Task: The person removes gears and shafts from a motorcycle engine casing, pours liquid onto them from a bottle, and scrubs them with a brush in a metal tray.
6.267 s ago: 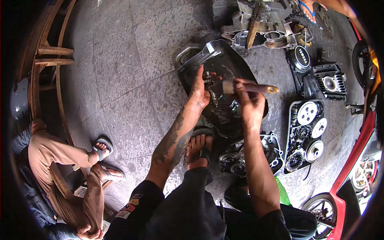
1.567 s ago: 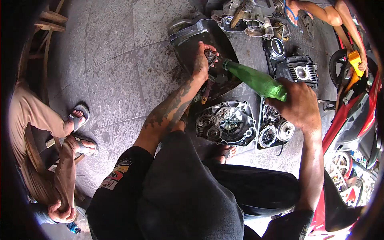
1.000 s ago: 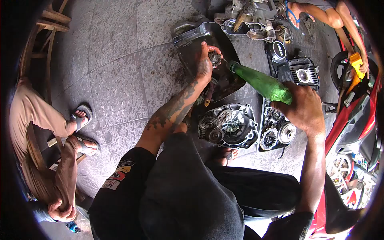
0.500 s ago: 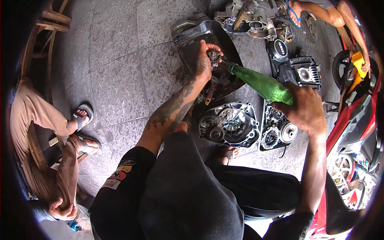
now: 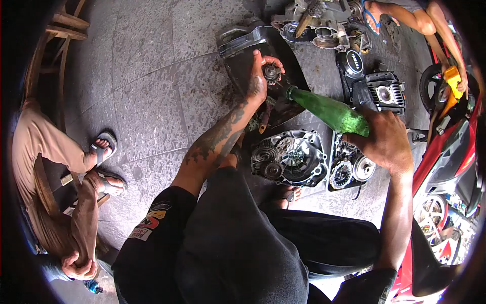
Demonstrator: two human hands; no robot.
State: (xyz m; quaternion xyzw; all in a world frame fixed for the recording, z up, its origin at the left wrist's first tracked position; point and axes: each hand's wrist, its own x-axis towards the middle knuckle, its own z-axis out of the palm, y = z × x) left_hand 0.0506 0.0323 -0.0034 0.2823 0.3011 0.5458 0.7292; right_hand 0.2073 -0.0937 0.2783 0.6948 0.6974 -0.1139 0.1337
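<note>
My left hand point(image 5: 257, 86) is closed around a small dark metal gear part point(image 5: 272, 74), its toothed round face turned up. Below it lies a black tray point(image 5: 286, 50) with a wet, dark surface. My right hand point(image 5: 387, 139) grips a green glass bottle point(image 5: 324, 109) by its base end. The bottle is tilted, and its mouth is just to the right of and below the gear part. A brush-like tool with a wooden handle point(image 5: 264, 121) rests at the tray's near edge, partly hidden by my forearm.
Close by are an engine cover with gears point(image 5: 298, 157), a tray of gear parts point(image 5: 349, 169), a Yamaha cover point(image 5: 354, 63), a finned cylinder point(image 5: 386, 93) and a crankcase point(image 5: 324, 30). One person sits at left; another holds a yellow object point(image 5: 453, 81) near a red motorcycle point(image 5: 440, 157).
The gear part has turned in my left hand, so its round face shows more. The bottle's mouth has shifted slightly down and left.
</note>
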